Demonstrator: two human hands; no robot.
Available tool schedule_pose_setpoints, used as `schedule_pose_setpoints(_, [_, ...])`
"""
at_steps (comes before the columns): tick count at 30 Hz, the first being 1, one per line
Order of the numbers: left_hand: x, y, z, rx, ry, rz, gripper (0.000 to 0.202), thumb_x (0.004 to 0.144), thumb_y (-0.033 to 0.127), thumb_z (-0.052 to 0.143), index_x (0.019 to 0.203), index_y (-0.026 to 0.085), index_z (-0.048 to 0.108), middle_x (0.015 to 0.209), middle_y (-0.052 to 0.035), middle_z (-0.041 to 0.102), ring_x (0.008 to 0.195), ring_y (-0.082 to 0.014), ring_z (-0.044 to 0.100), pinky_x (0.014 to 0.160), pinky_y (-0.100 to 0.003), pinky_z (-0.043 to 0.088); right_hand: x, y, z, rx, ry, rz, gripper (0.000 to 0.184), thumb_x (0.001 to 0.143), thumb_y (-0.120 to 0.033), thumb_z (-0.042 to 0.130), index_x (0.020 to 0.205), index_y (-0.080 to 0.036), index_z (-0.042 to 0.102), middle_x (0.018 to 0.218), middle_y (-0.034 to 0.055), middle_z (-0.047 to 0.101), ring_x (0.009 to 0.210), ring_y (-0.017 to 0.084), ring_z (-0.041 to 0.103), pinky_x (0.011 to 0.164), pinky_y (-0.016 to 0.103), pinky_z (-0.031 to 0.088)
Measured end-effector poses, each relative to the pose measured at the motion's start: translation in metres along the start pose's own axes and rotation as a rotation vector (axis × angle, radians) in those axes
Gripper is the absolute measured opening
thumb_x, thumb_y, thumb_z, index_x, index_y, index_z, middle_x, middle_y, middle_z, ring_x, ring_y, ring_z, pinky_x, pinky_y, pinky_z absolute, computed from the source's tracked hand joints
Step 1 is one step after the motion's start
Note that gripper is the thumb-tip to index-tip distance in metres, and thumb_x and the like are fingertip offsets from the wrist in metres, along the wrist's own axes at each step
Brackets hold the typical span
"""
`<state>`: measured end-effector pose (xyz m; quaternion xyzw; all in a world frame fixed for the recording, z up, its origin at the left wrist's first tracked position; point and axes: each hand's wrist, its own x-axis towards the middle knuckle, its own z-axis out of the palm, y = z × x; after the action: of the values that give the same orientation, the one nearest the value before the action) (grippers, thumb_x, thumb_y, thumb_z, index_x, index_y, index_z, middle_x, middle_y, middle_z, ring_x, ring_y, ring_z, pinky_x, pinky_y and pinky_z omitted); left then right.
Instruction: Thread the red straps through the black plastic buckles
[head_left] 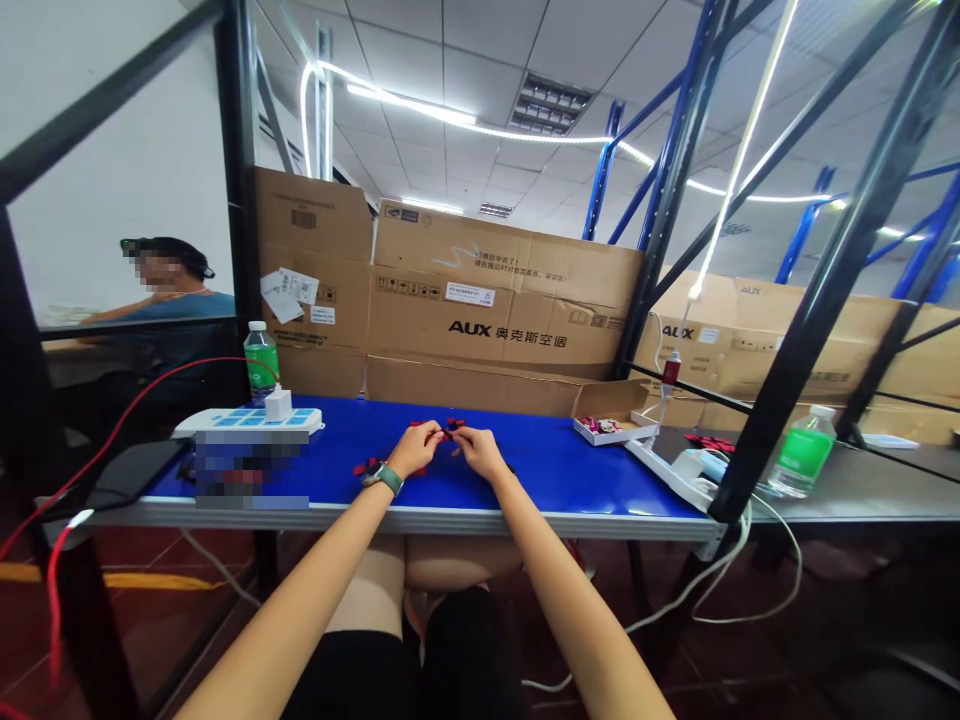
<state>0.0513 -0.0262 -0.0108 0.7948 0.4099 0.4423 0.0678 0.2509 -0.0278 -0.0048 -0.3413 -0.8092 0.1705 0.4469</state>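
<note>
Over the blue tabletop (555, 465), my left hand (415, 448) and my right hand (478, 450) come close together, fingers closed in a pinch. Between them is a small red-and-black piece (451, 429), too small to identify; both hands seem to grip it. A watch with a green strap (390, 478) is on my left wrist. Beside that wrist lies another red-and-black piece (367, 466) on the table. More red shows under my left hand, partly covered by it.
At the back right stands an open cardboard box (600, 432) with small pink and red items. A power strip (247, 420) and a green-labelled bottle (261, 362) are on the left. Large cartons (502, 310) wall the back. Another bottle (804, 452) stands beyond the right post. A person (180, 280) sits far left.
</note>
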Motion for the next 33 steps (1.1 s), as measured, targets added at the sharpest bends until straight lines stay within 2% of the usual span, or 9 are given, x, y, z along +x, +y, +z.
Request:
schedule_pose_setpoints(5, [0.000, 0.005, -0.002, -0.068, -0.062, -0.014, 0.019, 0.093, 0.026, 0.048, 0.081, 0.019, 0.061, 0.063, 0.0009, 0.062, 0.060, -0.0146, 0.057, 0.063, -0.025, 0.038, 0.002, 0.007, -0.001, 0.199, 0.031, 0.097, 0.024, 0.080, -0.043, 0.069, 0.088, -0.020, 0.073, 0.076, 0.0024, 0.074, 0.066, 0.020, 0.072, 0.069, 0.031, 0.056])
schedule_pose_setpoints(10, [-0.001, 0.010, -0.004, -0.114, -0.089, -0.029, 0.021, 0.092, 0.029, 0.048, 0.078, 0.019, 0.060, 0.061, 0.0014, 0.062, 0.058, -0.0140, 0.056, 0.062, -0.025, 0.039, 0.002, 0.008, 0.003, 0.274, -0.007, 0.135, 0.036, 0.068, -0.045, 0.080, 0.090, -0.020, 0.068, 0.072, 0.0005, 0.071, 0.062, 0.018, 0.068, 0.063, 0.028, 0.055])
schedule_pose_setpoints(12, [0.000, 0.010, -0.004, -0.116, -0.086, -0.025, 0.022, 0.092, 0.029, 0.048, 0.076, 0.019, 0.059, 0.061, 0.0012, 0.062, 0.058, -0.0140, 0.056, 0.062, -0.025, 0.039, 0.001, 0.006, 0.004, 0.250, -0.016, 0.125, 0.037, 0.070, -0.046, 0.079, 0.093, -0.020, 0.068, 0.071, -0.0001, 0.071, 0.062, 0.018, 0.069, 0.062, 0.027, 0.054])
schedule_pose_setpoints(17, [0.000, 0.006, -0.002, -0.109, -0.074, -0.042, 0.020, 0.092, 0.027, 0.047, 0.078, 0.019, 0.060, 0.061, 0.0011, 0.062, 0.057, -0.0139, 0.056, 0.061, -0.025, 0.039, 0.002, 0.006, 0.002, 0.151, -0.012, 0.069, 0.030, 0.090, -0.048, 0.058, 0.090, -0.020, 0.069, 0.073, 0.0005, 0.072, 0.063, 0.018, 0.071, 0.069, 0.028, 0.054])
schedule_pose_setpoints(25, [-0.001, 0.009, -0.004, -0.129, -0.101, -0.035, 0.021, 0.092, 0.027, 0.047, 0.077, 0.020, 0.059, 0.061, 0.0016, 0.061, 0.058, -0.0140, 0.056, 0.062, -0.025, 0.041, 0.003, 0.011, 0.000, 0.206, -0.033, 0.076, 0.032, 0.088, -0.052, 0.060, 0.085, -0.021, 0.068, 0.074, -0.0004, 0.071, 0.060, 0.016, 0.069, 0.066, 0.026, 0.053])
schedule_pose_setpoints(30, [-0.001, 0.010, -0.004, -0.129, -0.144, -0.014, 0.019, 0.091, 0.025, 0.047, 0.078, 0.019, 0.060, 0.061, 0.0014, 0.061, 0.059, -0.0144, 0.057, 0.062, -0.025, 0.040, 0.002, 0.009, 0.003, 0.270, -0.042, 0.134, 0.032, 0.077, -0.050, 0.073, 0.085, -0.020, 0.066, 0.073, -0.0003, 0.071, 0.055, 0.016, 0.067, 0.056, 0.025, 0.052])
schedule_pose_setpoints(33, [-0.002, 0.010, -0.003, -0.118, -0.164, 0.005, 0.019, 0.092, 0.025, 0.047, 0.079, 0.019, 0.060, 0.062, 0.0009, 0.062, 0.060, -0.0147, 0.057, 0.063, -0.025, 0.041, 0.001, 0.007, 0.005, 0.279, -0.054, 0.141, 0.030, 0.076, -0.047, 0.073, 0.087, -0.020, 0.064, 0.074, -0.0004, 0.071, 0.052, 0.015, 0.066, 0.054, 0.024, 0.052])
